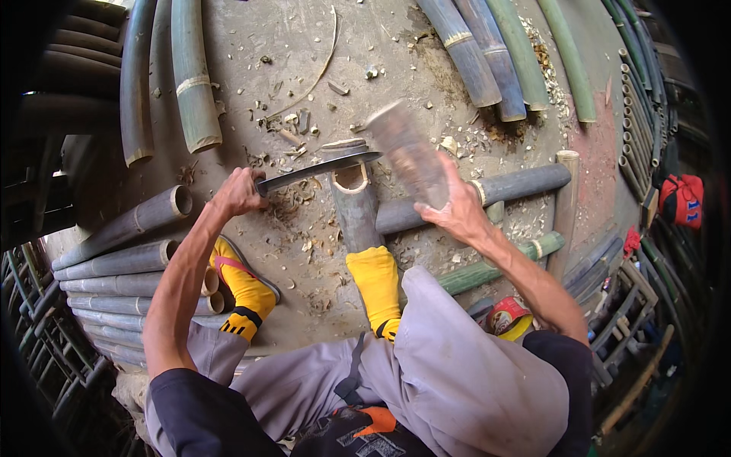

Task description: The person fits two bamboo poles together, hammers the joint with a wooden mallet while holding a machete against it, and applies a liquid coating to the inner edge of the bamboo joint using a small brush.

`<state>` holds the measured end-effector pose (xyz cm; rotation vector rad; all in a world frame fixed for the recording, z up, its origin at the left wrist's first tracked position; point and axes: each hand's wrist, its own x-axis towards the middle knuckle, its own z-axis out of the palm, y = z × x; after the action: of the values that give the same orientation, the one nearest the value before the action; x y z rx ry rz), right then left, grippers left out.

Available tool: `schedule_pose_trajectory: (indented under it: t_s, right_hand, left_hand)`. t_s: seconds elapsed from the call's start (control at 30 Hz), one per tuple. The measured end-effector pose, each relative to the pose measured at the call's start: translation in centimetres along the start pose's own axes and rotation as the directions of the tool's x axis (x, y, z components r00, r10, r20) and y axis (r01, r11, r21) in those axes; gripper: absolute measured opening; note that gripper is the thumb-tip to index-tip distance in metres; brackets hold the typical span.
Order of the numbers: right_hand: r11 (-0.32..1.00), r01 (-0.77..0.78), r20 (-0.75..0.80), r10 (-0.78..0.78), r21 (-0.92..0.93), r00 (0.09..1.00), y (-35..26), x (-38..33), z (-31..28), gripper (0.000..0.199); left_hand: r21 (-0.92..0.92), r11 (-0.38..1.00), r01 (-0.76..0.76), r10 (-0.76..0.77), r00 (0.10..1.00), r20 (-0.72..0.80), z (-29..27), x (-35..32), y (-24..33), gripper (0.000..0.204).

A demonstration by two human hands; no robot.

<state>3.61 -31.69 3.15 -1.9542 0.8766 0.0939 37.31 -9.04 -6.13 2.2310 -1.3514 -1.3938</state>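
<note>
My left hand (241, 192) is closed round the handle of a machete (312, 170), whose dark blade reaches right across the end of a bamboo pole (355, 217). That end has an open notch cut in it, and the blade's tip lies just above. In my right hand (461, 209) is a wooden block (410, 152), smeared by motion and raised to the right of the blade tip, apart from it. My foot in a yellow sock (373, 282) presses against the near end of the notched pole. Another grey bamboo pole (525, 185) lies crosswise beside it.
Bamboo poles stack at the left (122, 263), with more poles (194, 84) at the far left and far right (487, 57). Wood chips (304, 122) litter the concrete floor. A green pole (495, 264) and a red round container (509, 314) lie by my right leg.
</note>
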Motion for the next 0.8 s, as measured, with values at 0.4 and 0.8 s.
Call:
schedule_pose_trajectory:
  t_s: [0.4,0.8]
  right_hand:
    - [1.000,0.021,-0.203,-0.016,0.020,0.979,-0.8,-0.8,-1.3,0.093]
    - [0.361,0.850,0.258,-0.842,-0.383,0.474,2.2,0.1,-1.5,0.063]
  left_hand:
    - [0.309,0.950,-0.037,0.217,0.791,-0.573,7.1,-5.3,-0.6,0.028]
    - [0.480,0.877,-0.029,0.216,0.916,-0.339,5.2,-4.0,-0.3,0.025]
